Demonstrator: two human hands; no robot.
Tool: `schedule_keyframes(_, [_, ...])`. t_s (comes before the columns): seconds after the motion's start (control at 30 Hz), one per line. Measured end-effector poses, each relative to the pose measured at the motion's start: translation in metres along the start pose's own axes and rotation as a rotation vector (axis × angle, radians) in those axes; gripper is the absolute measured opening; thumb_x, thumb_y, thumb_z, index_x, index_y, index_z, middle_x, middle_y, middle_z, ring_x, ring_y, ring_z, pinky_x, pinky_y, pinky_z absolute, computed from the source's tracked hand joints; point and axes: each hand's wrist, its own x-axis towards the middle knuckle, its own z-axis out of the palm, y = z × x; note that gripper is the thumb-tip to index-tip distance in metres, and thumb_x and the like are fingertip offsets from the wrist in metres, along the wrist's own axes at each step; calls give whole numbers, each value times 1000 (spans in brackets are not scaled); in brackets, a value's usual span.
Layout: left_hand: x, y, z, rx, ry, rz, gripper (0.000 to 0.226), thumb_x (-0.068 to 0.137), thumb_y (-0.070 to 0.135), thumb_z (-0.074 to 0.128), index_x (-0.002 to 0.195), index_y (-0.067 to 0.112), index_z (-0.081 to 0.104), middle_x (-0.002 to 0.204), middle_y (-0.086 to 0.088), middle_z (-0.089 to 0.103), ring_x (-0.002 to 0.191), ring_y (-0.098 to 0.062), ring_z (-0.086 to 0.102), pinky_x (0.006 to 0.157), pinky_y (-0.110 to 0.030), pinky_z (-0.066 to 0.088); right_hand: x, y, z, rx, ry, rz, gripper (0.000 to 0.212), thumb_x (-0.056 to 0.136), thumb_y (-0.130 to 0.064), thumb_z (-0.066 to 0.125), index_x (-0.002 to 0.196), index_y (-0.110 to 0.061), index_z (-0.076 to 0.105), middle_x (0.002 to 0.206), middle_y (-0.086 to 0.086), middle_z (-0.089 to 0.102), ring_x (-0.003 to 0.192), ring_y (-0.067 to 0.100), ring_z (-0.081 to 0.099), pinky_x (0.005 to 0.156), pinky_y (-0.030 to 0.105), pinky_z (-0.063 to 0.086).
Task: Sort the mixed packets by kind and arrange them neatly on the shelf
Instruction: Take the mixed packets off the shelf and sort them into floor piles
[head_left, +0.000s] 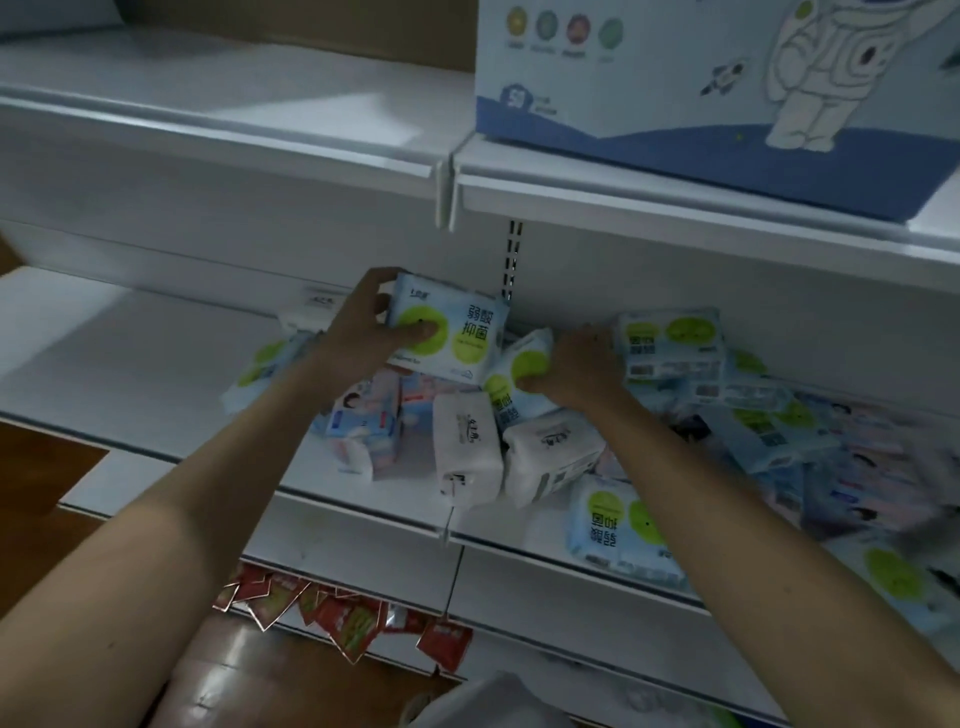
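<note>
1. Shelving was white metal, a few tiers of it, with the middle shelf (156, 364) carrying the whole jumble and its left part bare.
2. Up on the top tier sat a big blue-and-white carton (701, 88) with a cartoon astronaut printed on it.
3. Below the middle shelf, red sachets (343, 618) hung in a messy row, and a glossy brown wood floor (47, 467) showed at the left.
4. The mixed pile was spread from the centre to the right of the middle shelf: blue packets with green circles (623, 525), two white packs (467, 447) side by side near the front edge, and pinkish ones with a kid's picture (363, 415).
5. Left hand (363, 327) reached in with its arm stretched forward, thumb over the top edge and fingers curled across the face of a raised blue-and-green packet (457, 332), holding it upright above the pile.
6. Right hand (576, 364) was knuckles-up just beside it, fingers wrapped round another green-circle packet (524, 364) lying tilted in the heap.
</note>
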Motion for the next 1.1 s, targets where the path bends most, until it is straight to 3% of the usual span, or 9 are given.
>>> schedule_keyframes(0.13, [7, -17, 0, -7, -53, 2, 55, 81, 8, 76, 123, 26, 46, 104, -4, 63, 89, -14, 66, 65, -22, 58, 8, -7, 9, 97, 58, 21, 84, 82, -48, 73, 143, -3, 37, 147, 18, 37, 137, 31, 30, 106, 36, 30])
schedule_keyframes(0.23, [11, -26, -3, -29, -59, 4, 57, 81, 8, 76, 125, 24, 45, 105, -4, 62, 88, -13, 66, 65, -22, 58, 5, -8, 0, 247, 123, 0, 59, 77, -41, 78, 120, -7, 56, 118, 10, 57, 112, 28, 54, 76, 30, 41])
schedule_keyframes(0.3, [13, -29, -5, -36, -67, 13, 56, 82, 7, 75, 126, 22, 44, 105, -3, 62, 85, -7, 66, 64, -19, 56, -3, -4, -14, 452, 152, -14, 50, 78, -32, 79, 116, -9, 56, 106, 3, 56, 96, 21, 57, 65, 29, 44])
schedule_keyframes(0.4, [11, -32, -2, -38, -62, 16, 56, 83, 4, 73, 129, 17, 43, 102, -3, 59, 78, 1, 65, 62, -15, 54, -17, 5, -36, 722, 176, -9, 47, 79, -20, 80, 118, -13, 55, 97, -5, 57, 82, 13, 60, 71, 35, 55])
schedule_keyframes(0.53, [-4, -34, 2, -53, -14, 8, 62, 82, 9, 75, 134, 17, 43, 111, -10, 62, 93, -15, 65, 75, -27, 58, -27, 12, -42, 837, 152, -35, 54, 77, -7, 79, 119, -24, 49, 95, -7, 56, 82, 9, 61, 70, 34, 58])
schedule_keyframes(0.73, [-42, -21, -7, -40, 201, 67, 61, 85, 13, 74, 134, 25, 41, 112, -5, 60, 96, -13, 65, 77, -29, 57, -37, 2, -33, 1082, 292, -109, 49, 76, -4, 79, 110, -14, 46, 94, -2, 60, 77, 4, 63, 66, 27, 56])
schedule_keyframes(0.8, [-64, -14, -10, -46, 297, 60, 62, 85, 10, 73, 136, 20, 39, 107, -2, 62, 89, -4, 67, 70, -24, 57, -44, -4, -33, 1195, 229, -137, 42, 78, -6, 78, 113, -9, 54, 94, -1, 66, 70, 2, 67, 57, 24, 55])
schedule_keyframes(0.9, [-105, -7, -15, -66, 398, 46, 62, 85, 4, 72, 135, 20, 40, 105, -1, 63, 85, -2, 69, 67, -25, 57, -54, -13, -27, 1274, 99, -223, 31, 83, -13, 74, 113, -14, 64, 102, 4, 72, 82, 16, 72, 67, 33, 59])
schedule_keyframes(1.1, [-207, -10, -32, -21, 602, -65, 63, 83, 5, 74, 134, 26, 42, 111, 8, 60, 92, -5, 68, 60, -25, 58, -80, -64, 2, 1109, -192, -519, 18, 96, -21, 60, 106, -35, 55, 106, -2, 69, 84, 11, 71, 65, 31, 59])
